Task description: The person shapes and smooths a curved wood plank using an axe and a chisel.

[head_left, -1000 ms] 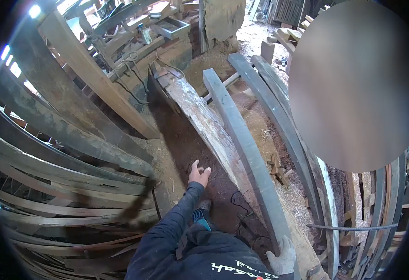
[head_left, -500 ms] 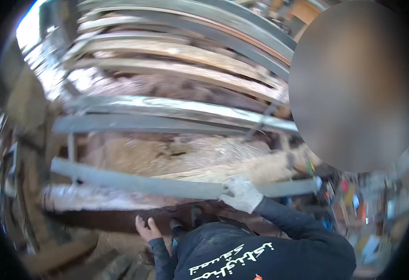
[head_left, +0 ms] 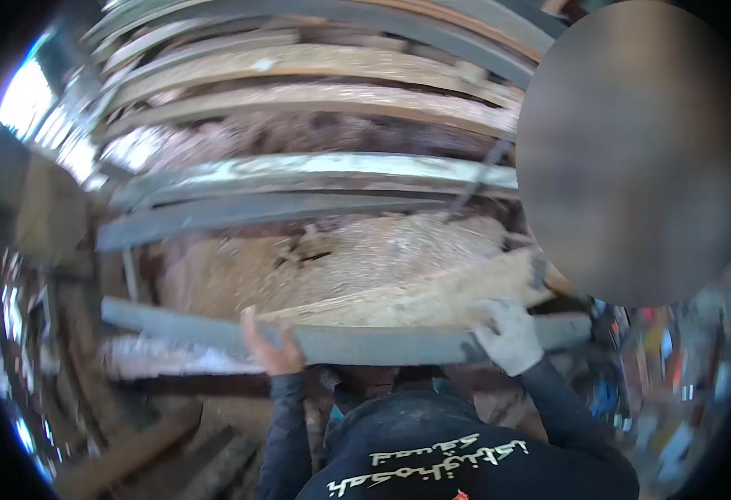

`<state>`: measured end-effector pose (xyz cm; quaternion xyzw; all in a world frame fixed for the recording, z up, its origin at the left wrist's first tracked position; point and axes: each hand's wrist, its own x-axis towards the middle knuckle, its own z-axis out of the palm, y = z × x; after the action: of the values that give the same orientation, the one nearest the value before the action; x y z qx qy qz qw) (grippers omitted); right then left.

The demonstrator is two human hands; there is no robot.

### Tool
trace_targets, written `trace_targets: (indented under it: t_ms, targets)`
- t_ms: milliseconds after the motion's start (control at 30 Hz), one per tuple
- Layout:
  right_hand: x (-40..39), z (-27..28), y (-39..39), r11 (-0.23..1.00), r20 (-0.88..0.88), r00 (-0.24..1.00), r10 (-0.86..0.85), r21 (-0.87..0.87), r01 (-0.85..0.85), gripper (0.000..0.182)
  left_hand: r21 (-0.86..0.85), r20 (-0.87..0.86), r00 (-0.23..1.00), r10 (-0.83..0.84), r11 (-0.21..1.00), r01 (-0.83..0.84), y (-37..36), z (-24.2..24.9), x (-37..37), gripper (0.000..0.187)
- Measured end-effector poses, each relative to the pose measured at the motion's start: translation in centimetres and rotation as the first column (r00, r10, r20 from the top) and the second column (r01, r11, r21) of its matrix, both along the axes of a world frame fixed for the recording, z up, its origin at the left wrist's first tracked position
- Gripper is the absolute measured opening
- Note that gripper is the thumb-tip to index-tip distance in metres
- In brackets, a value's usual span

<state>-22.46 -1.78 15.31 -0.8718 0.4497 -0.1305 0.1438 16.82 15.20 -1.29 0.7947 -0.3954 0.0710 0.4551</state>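
A long grey curved timber plank (head_left: 365,342) lies crosswise in front of me. My left hand (head_left: 270,346), bare, grips its near edge left of centre. My right hand (head_left: 509,335), in a white glove, holds the same plank further right. Below the hands I see my dark top with white lettering (head_left: 445,462). The picture is blurred by head motion.
Sawdust and wood shavings (head_left: 332,267) cover the ground beyond the plank. More long curved planks (head_left: 299,179) lie stacked behind it. A pale weathered board (head_left: 165,357) sits just under the held plank on the left. Dark timber pieces (head_left: 132,454) lie at lower left.
My view swung round so the plank now runs crosswise. My left hand went from the open air to the ground, then up onto the plank; my right hand slid right along it.
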Motion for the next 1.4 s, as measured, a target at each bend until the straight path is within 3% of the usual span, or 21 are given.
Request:
trace_targets:
  t_ms: [67, 233, 300, 433, 467, 533, 567, 667, 733, 900, 1000, 1033, 1067, 1133, 1167, 1267, 1300, 1367, 1400]
  targets:
    - [0.1, -0.4, -4.9, 0.992, -0.029, 0.999, 0.024, 0.128, -0.02, 0.042, 0.069, -0.026, 0.996, 0.08, 0.995, -0.078, -1.4, -0.9, -3.1, 0.075]
    - [0.5, -5.5, -14.4, 0.906, -0.077, 0.926, 0.368, 0.255, -0.339, 0.057, 0.165, -0.094, 0.918, 0.386, 0.915, -0.368, -1.5, 0.5, -11.1, 0.078]
    - [1.0, -7.1, -15.8, 0.885, -0.114, 0.895, 0.432, 0.248, -0.395, 0.06, 0.276, -0.17, 0.866, 0.47, 0.867, -0.416, -1.0, 1.0, -13.2, 0.082]
    - [3.5, -9.1, -13.8, 0.778, -0.06, 0.855, 0.515, 0.451, -0.437, 0.07, 0.256, -0.283, 0.689, 0.667, 0.745, -0.616, 1.7, -2.1, -12.8, 0.096]
    - [4.2, -9.1, -12.7, 0.735, -0.039, 0.847, 0.53, 0.519, -0.436, 0.072, 0.25, -0.27, 0.684, 0.678, 0.735, -0.63, 2.0, -3.2, -12.2, 0.096]
    - [5.9, -8.1, -10.0, 0.674, 0.039, 0.82, 0.571, 0.548, -0.495, 0.073, 0.237, -0.534, 0.491, 0.688, 0.679, -0.694, 2.2, -5.0, -10.9, 0.101]
    - [6.8, -7.7, -8.7, 0.616, 0.104, 0.795, 0.598, 0.575, -0.539, 0.075, 0.227, -0.533, 0.489, 0.69, 0.673, -0.704, 2.2, -5.2, -10.1, 0.101]
    - [8.7, -7.1, -5.8, 0.572, 0.052, 0.771, 0.635, 0.639, -0.515, 0.08, 0.16, -0.619, 0.47, 0.629, 0.687, -0.709, 2.6, -6.1, -7.3, 0.11]
    - [9.3, -7.5, -4.6, 0.586, 0.01, 0.747, 0.665, 0.612, -0.53, 0.088, 0.106, -0.608, 0.506, 0.612, 0.694, -0.712, 3.8, -6.4, -5.5, 0.113]
    - [13.1, -6.3, -2.8, 0.672, -0.11, 0.81, 0.576, 0.628, -0.393, 0.1, 0.112, -0.702, 0.409, 0.583, 0.658, -0.744, 7.2, -6.5, 0.2, 0.113]
    - [16.6, -6.3, -0.3, 0.76, -0.195, 0.831, 0.521, 0.55, -0.347, 0.103, 0.071, -0.677, 0.47, 0.566, 0.686, -0.724, 8.4, -7.0, 5.3, 0.114]
    - [17.8, -6.1, 0.4, 0.767, -0.211, 0.826, 0.523, 0.539, -0.348, 0.103, 0.003, -0.622, 0.551, 0.556, 0.706, -0.708, 8.6, -7.3, 7.5, 0.111]
    - [18.7, -5.9, 1.0, 0.787, -0.189, 0.844, 0.501, 0.506, -0.354, 0.1, -0.002, -0.64, 0.534, 0.552, 0.694, -0.72, 9.1, -7.5, 8.7, 0.111]
    - [20.2, -5.9, 1.1, 0.803, -0.18, 0.847, 0.5, 0.463, -0.375, 0.097, 0.031, -0.513, 0.631, 0.582, 0.748, -0.663, 10.0, -6.9, 12.5, 0.108]
    - [20.4, -6.1, -0.1, 0.832, -0.163, 0.85, 0.501, 0.361, -0.421, 0.092, 0.0, -0.468, 0.653, 0.596, 0.739, -0.674, 10.6, -6.5, 14.2, 0.106]
    - [21.8, -3.8, -6.2, 0.872, -0.22, 0.844, 0.49, 0.129, -0.472, 0.073, -0.041, -0.647, 0.542, 0.536, 0.686, -0.727, 13.0, -6.3, 18.2, 0.097]
    - [21.6, -3.5, -9.5, 0.889, -0.266, 0.852, 0.451, 0.052, -0.455, 0.071, -0.037, -0.533, 0.58, 0.616, 0.667, -0.744, 15.1, -12.6, 20.1, 0.093]
    - [20.9, -0.5, -13.9, 0.898, -0.379, 0.866, 0.327, -0.16, -0.41, 0.071, 0.068, -0.494, 0.469, 0.732, 0.57, -0.819, 18.3, -14.2, 21.2, 0.091]
    - [21.5, 1.6, -16.6, 0.94, -0.435, 0.859, 0.271, -0.073, -0.333, 0.072, 0.127, -0.485, 0.426, 0.764, 0.544, -0.829, 20.3, -15.0, 20.8, 0.091]
